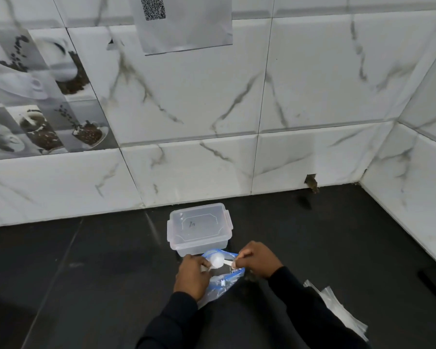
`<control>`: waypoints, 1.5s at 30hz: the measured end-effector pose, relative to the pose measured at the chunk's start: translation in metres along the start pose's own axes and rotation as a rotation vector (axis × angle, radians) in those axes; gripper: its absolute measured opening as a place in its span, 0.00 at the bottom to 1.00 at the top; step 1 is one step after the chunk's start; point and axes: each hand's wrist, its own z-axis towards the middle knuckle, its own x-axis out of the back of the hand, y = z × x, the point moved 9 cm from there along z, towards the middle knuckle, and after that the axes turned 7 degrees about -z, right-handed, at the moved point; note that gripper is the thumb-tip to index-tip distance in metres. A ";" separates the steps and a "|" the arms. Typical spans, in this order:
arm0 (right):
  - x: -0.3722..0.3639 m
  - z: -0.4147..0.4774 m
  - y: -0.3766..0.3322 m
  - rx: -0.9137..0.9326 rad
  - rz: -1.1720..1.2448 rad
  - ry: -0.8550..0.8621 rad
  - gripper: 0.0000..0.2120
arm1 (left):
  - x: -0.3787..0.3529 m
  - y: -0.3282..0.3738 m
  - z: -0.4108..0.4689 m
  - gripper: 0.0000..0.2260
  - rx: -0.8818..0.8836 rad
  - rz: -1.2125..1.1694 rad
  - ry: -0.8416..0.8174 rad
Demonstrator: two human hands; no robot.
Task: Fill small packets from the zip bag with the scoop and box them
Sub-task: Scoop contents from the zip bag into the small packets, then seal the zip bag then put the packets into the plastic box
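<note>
my left hand pinches the zip bag mouth open on the desk so my right hand, closed on the scoop handle, can dip in. the lidded box waits just behind; packets lie at my right.

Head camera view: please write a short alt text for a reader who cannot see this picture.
On a dark counter, the right hand holds a white scoop over the mouth of a blue-edged zip bag, which the left hand holds. Behind them a clear plastic box, lid on, stands before a marble-tiled wall; small clear packets lie at the right.
</note>
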 end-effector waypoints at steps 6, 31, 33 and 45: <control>0.028 -0.009 -0.026 0.215 -0.040 0.161 0.04 | 0.001 0.015 0.002 0.05 -0.009 -0.082 0.044; 0.045 0.068 0.078 0.015 -0.751 0.567 0.09 | 0.030 -0.008 -0.060 0.18 0.080 -0.117 0.003; 0.031 0.069 0.081 0.020 -0.802 0.568 0.12 | 0.029 -0.014 -0.061 0.21 0.096 -0.134 0.019; 0.029 0.010 0.049 -0.283 -0.205 0.552 0.13 | 0.043 -0.006 -0.069 0.14 0.125 -0.359 0.135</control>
